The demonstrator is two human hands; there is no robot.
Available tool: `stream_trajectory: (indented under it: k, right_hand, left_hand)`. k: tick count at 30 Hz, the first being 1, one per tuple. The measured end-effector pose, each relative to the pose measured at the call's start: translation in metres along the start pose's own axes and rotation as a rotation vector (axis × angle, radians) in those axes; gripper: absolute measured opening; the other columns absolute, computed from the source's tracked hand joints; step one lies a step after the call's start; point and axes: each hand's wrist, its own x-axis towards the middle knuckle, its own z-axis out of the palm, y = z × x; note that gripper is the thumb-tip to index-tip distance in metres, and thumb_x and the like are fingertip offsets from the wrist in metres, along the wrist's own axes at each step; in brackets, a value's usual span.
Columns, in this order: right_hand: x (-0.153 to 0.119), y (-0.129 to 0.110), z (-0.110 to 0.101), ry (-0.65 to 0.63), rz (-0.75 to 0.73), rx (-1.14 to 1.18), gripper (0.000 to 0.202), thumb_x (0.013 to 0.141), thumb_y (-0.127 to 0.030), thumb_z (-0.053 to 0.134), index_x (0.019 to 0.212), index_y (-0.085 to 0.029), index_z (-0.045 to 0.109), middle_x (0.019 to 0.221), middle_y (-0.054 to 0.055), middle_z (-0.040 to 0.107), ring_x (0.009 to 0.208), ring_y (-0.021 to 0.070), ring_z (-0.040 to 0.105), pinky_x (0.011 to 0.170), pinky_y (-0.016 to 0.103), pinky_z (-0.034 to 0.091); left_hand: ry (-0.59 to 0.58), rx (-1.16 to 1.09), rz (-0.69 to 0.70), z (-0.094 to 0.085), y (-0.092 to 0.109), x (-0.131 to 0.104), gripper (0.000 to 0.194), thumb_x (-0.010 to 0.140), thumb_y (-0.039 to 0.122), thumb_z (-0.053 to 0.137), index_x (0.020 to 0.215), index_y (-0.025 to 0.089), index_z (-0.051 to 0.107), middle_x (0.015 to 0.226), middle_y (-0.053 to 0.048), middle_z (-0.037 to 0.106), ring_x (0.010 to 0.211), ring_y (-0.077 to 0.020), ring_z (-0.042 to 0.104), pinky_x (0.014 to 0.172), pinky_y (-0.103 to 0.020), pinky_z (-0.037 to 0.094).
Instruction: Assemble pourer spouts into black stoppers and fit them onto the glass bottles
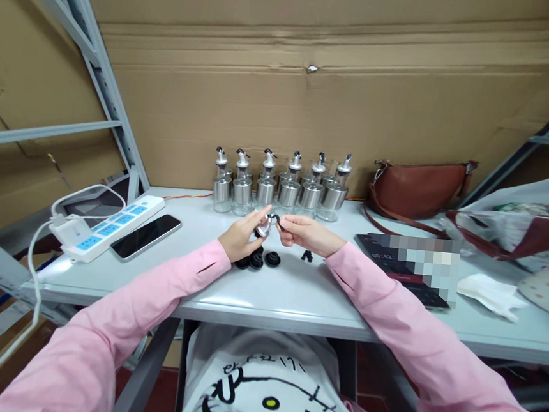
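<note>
My left hand [244, 234] is closed around a silver pourer top [264, 225] over the table. My right hand [303, 233] pinches a small black spout cap [277, 220] at the upper side of that top. Below my left hand lie several black rubber stoppers [272, 258], partly hidden by the hand. A few small black caps [307, 256] lie under my right hand. Behind both hands stand glass bottles with steel sleeves [287, 193], in rows, the front ones fitted with silver pourer tops and black spouts.
At the left are a white power strip [121, 228] with a plugged-in charger and a phone [147, 236]. To the right lie a dark tablet [398, 268], a brown handbag [417, 190], a white tissue [490, 294] and a plastic bag [523, 215]. Cardboard [311, 113] backs the table.
</note>
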Motion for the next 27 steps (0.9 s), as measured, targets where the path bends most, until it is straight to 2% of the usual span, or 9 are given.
stream_trajectory:
  k: [8,18,27]
  right_hand:
    - [0.0021,0.0034,-0.0010,0.029,-0.014,-0.021,0.040,0.071,-0.052,0.066,0.069,-0.016,0.047,0.053,-0.007,0.034,0.048,0.0060,0.032,0.049,0.025,0.027]
    - [0.0019,0.0050,-0.0040,0.007,-0.006,-0.082,0.040,0.072,-0.052,0.065,0.070,-0.015,0.049,0.052,-0.008,0.032,0.047,0.0055,0.029,0.048,0.024,0.024]
    - [0.0025,0.0063,-0.0057,0.014,0.022,-0.131,0.042,0.070,-0.054,0.065,0.072,-0.013,0.055,0.050,-0.008,0.033,0.047,0.0057,0.032,0.049,0.025,0.025]
  left_hand:
    - [-0.006,-0.015,0.022,0.0021,-0.0033,-0.0009,0.070,0.077,0.010,0.049,0.140,0.018,0.020,0.099,-0.007,0.055,0.093,-0.0171,0.056,0.085,-0.030,0.048]
    - [-0.049,0.008,-0.022,-0.0013,0.0020,-0.0013,0.062,0.072,0.011,0.050,0.133,0.016,0.036,0.096,-0.006,0.054,0.091,-0.0176,0.055,0.084,-0.030,0.048]
    - [-0.025,0.007,-0.003,-0.0018,0.0050,0.0000,0.062,0.070,0.011,0.050,0.130,0.015,0.038,0.089,-0.005,0.055,0.081,-0.0160,0.055,0.079,-0.029,0.049]
